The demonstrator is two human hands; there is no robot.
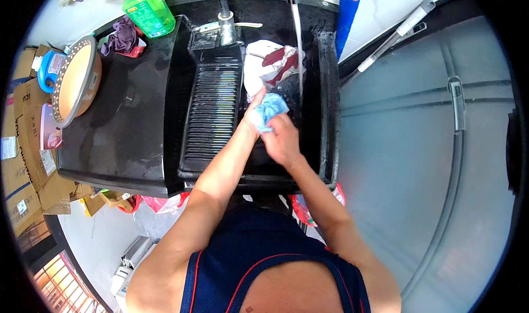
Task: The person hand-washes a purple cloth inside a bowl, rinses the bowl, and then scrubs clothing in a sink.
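1. We get bright light; the barred opening (61, 280) at eight o'clock glares.
2. We catch highlights on the washboard (214, 117), toward ten o'clock.
3. We see the grey panel (399, 164) bow at three o'clock.

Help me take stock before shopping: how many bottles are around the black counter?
2: a green bottle near the back of the counter, and a blue bottle just left of the basin, partly behind it. Others may be hidden behind the basin or among the boxes.

Two hands (252, 123) (284, 142), one light-blue cloth (270, 109), two bottles (149, 16) (48, 73), one round basin (73, 84), one ribbed washboard (212, 114)
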